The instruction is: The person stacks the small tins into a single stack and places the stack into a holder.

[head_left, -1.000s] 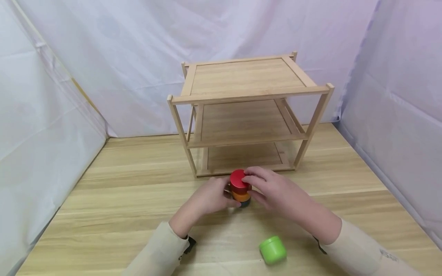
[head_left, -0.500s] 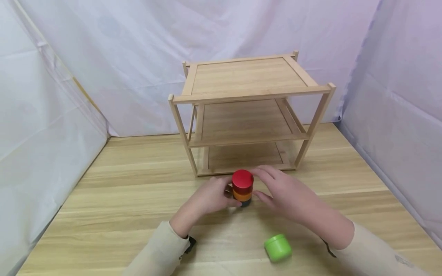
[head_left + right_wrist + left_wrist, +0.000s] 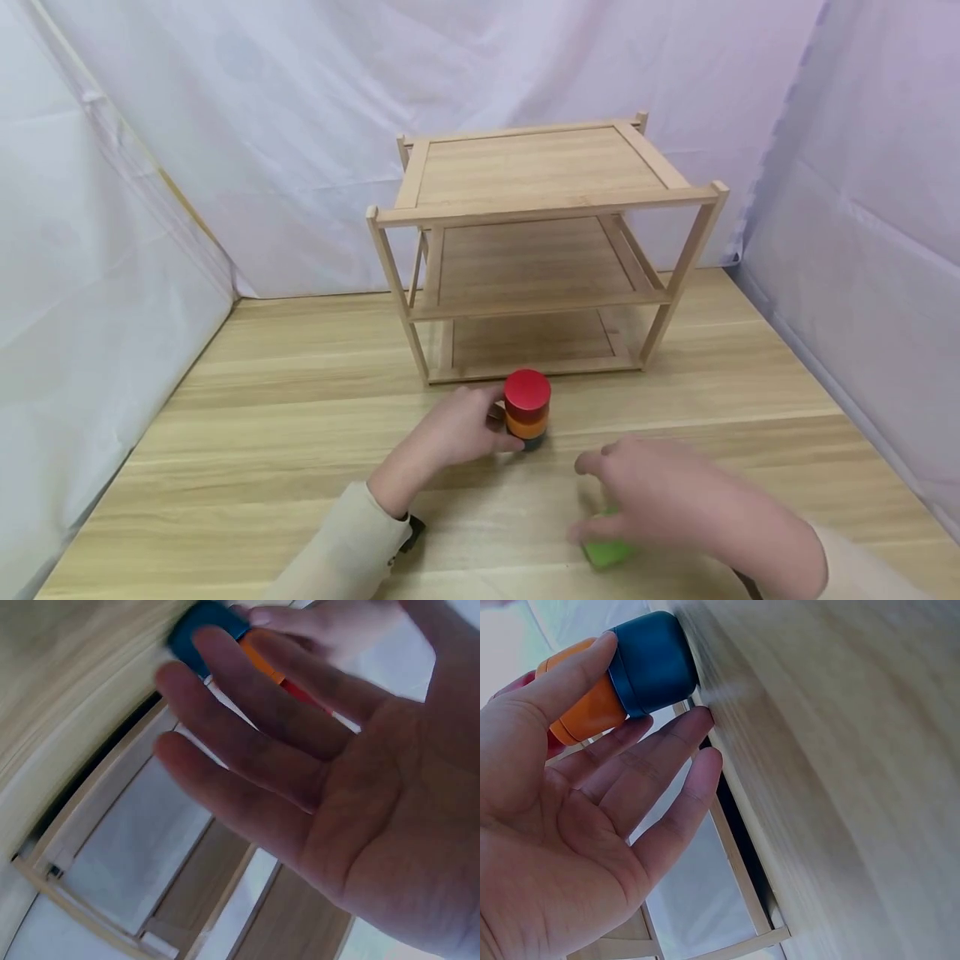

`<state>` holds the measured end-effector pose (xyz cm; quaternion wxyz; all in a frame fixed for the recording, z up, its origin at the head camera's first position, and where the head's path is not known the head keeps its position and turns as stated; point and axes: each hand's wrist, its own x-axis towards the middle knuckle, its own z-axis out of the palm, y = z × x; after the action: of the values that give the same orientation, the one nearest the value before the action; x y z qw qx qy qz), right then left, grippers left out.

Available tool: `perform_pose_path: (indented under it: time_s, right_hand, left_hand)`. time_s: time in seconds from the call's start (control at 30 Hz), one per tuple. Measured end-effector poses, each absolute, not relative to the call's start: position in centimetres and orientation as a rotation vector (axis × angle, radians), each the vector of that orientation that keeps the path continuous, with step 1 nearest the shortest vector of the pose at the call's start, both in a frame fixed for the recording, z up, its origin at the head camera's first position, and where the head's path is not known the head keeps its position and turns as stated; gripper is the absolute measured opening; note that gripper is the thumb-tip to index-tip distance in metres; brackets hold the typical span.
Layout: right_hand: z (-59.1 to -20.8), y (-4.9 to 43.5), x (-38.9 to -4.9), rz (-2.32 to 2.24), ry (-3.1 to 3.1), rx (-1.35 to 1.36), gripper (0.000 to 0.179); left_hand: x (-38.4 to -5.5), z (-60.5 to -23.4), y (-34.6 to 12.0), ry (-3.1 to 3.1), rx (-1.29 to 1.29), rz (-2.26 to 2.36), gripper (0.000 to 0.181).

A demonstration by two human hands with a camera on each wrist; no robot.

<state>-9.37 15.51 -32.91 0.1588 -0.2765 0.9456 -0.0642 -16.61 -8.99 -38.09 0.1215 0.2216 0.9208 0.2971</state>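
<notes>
A stack of small round lidded jars stands upright on the table: a dark blue jar point(image 3: 656, 664) at the bottom, an orange jar point(image 3: 527, 427) in the middle and a red jar point(image 3: 527, 392) on top. My left hand point(image 3: 468, 425) holds the stack from its left side, the thumb across the orange and blue jars in the left wrist view and the other fingers behind. Nearer the front, my right hand point(image 3: 660, 496) hovers over a green jar point(image 3: 609, 552) and hides part of it. Its fingers look loosely spread in the right wrist view point(image 3: 300, 772), with nothing held.
Just behind the stack stands a three-tier wooden shelf point(image 3: 540, 310), its front bottom rail close to the red jar. White cloth point(image 3: 300, 150) hangs behind and along both sides of the wooden table point(image 3: 247, 467).
My right hand has left the red jar and come back toward the front right, over the green jar. The stack has shifted slightly right, and my left hand has stayed at it.
</notes>
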Motion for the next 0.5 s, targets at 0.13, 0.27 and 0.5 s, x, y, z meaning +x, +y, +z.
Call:
perform_pose_path:
  time_s: [0.13,0.27,0.5]
  right_hand:
    - [-33.4,15.7,-8.3,-0.118,2.652,-0.818,0.073]
    - [-34.0,15.8,-7.8,-0.117,2.645,-0.839,0.055]
    - [-34.6,15.7,-8.1,-0.183,2.65,-0.85,0.031]
  left_hand:
    - [-16.6,-38.2,-9.0,2.689,0.646,0.872,0.051]
    - [-16.7,-38.2,-9.0,2.7,0.652,0.864,0.05]
    - [-16.7,-38.4,-9.0,2.693,0.653,0.866,0.051]
